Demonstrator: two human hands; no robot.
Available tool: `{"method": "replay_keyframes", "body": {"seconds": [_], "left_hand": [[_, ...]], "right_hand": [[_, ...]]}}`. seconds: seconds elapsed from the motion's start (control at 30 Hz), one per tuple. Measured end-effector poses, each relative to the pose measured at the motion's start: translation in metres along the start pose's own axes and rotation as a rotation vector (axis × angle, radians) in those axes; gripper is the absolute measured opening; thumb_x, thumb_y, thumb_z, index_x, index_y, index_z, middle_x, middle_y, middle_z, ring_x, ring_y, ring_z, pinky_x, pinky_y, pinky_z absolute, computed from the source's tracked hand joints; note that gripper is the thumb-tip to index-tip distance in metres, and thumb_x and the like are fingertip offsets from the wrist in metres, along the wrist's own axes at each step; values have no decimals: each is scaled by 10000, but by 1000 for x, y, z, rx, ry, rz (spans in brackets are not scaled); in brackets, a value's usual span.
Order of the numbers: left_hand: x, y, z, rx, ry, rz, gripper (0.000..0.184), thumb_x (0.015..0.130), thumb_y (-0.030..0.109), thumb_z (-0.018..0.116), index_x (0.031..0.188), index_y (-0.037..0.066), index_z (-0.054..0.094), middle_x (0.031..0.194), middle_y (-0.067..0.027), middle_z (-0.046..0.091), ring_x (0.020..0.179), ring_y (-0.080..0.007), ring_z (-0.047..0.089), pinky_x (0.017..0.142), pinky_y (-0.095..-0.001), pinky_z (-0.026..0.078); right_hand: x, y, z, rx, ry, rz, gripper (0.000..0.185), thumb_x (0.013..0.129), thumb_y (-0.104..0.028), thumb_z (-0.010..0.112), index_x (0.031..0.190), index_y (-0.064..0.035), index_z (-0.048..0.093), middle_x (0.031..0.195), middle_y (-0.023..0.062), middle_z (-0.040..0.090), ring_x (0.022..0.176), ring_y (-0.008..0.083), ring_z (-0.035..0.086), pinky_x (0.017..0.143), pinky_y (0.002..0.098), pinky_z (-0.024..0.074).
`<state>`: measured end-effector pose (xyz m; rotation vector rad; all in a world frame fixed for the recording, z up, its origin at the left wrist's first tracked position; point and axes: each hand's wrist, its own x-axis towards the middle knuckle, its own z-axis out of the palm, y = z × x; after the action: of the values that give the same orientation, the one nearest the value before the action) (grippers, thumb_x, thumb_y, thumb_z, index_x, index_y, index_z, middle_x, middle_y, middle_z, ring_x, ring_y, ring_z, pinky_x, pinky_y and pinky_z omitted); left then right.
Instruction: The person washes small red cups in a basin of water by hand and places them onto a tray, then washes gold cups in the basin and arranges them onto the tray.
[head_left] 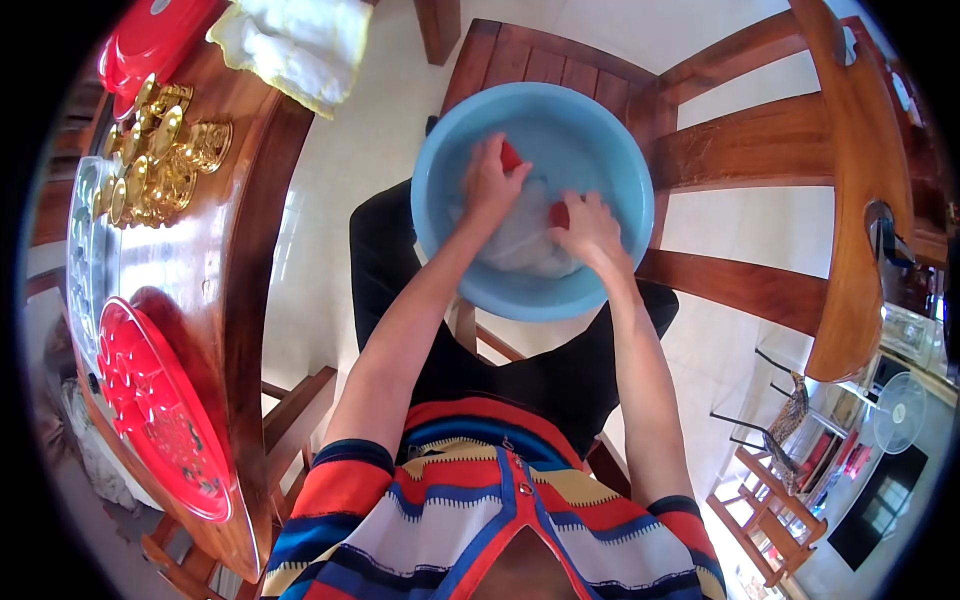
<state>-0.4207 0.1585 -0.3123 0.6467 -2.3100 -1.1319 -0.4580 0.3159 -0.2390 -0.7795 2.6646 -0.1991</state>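
Note:
A light blue basin stands on a wooden chair seat in front of me, and both my hands are inside it. My left hand has its fingers closed around a small red object; the fingers are slightly blurred. Lower and to the right, my right hand grips another small red object between thumb and fingers. What kind of objects these are, I cannot tell. Beneath the hands, a soaked whitish cloth lies in cloudy water at the basin's bottom.
On the wooden table at left stand several gold-coloured cups, a red compartment tray and a clear tray. A white cloth with a yellow edge hangs over its corner. The chair's backrest rises right of the basin.

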Motion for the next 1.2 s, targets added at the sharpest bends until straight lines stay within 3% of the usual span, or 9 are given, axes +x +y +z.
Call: {"method": "replay_keyframes", "body": {"seconds": [0.1, 0.17, 0.37, 0.6, 0.67, 0.77, 0.87, 1.0, 1.2], "left_hand": [[-5, 7, -5, 223, -193, -72, 557, 752, 333, 703, 1196, 75, 487, 1143, -167, 552, 962, -374, 577, 817, -459, 463], [-4, 17, -10, 292, -375, -201, 575, 755, 346, 697, 1211, 77, 471, 1129, -177, 554, 978, -379, 576, 801, -472, 463], [-4, 9, -7, 243, -330, -317, 525, 753, 337, 697, 1160, 77, 492, 1066, -167, 583, 992, -357, 579, 795, -468, 468], [-6, -3, -5, 305, -340, -47, 460, 726, 293, 722, 1082, 65, 541, 1019, -164, 604, 961, -342, 588, 797, -444, 471], [5, 6, -10, 142, -267, -411, 485, 695, 304, 746, 1071, 62, 559, 977, -184, 618, 938, -345, 593, 771, -439, 489], [2, -4, -3, 111, -253, -200, 447, 701, 313, 745, 1027, 46, 598, 1031, -162, 630, 966, -331, 599, 826, -420, 472], [3, 10, -9, -46, -362, -253, 476, 703, 314, 746, 1074, 56, 597, 1047, -159, 637, 973, -323, 605, 823, -403, 477], [7, -2, 0, -284, -311, -288, 509, 694, 301, 743, 1108, 54, 578, 1029, -157, 622, 957, -350, 594, 808, -417, 479], [0, -17, 15, -185, -301, -40, 473, 741, 255, 689, 1163, 79, 568, 1085, -173, 587, 1005, -352, 563, 845, -414, 464]], "right_hand": [[10, 8, 10, 130, -149, -26, 445, 770, -220, 649, 1171, -73, 523, 1133, 228, 495, 1039, 402, 529, 840, 466, 463], [17, 9, 13, 246, -7, -24, 352, 790, -184, 610, 1105, -45, 534, 1127, 224, 489, 1026, 423, 518, 815, 482, 470], [60, 10, 62, 49, 475, -29, 263, 824, -152, 577, 1047, -14, 553, 1074, 183, 508, 983, 384, 500, 827, 453, 459], [73, 17, 61, 49, 248, -387, 214, 845, -155, 566, 1007, -18, 597, 1079, 174, 526, 1007, 374, 465, 826, 458, 437], [71, 21, 62, 113, 444, -157, 277, 852, -215, 570, 1024, -1, 608, 1045, 169, 568, 982, 370, 502, 839, 455, 434], [68, 8, 47, 546, 276, -109, 333, 865, -263, 562, 1048, 11, 613, 1025, 183, 614, 951, 355, 563, 839, 421, 450], [68, -14, 27, 1013, 158, 62, 386, 876, -308, 549, 1087, 11, 605, 1006, 200, 640, 923, 319, 613, 828, 367, 465], [79, -15, 47, 830, 263, 0, 401, 874, -325, 555, 1105, -1, 604, 1040, 186, 641, 943, 278, 618, 827, 322, 467], [72, -13, 51, 1107, 183, -34, 397, 799, -228, 662, 1104, 18, 594, 1008, 161, 645, 943, 231, 617, 841, 330, 472]]}}
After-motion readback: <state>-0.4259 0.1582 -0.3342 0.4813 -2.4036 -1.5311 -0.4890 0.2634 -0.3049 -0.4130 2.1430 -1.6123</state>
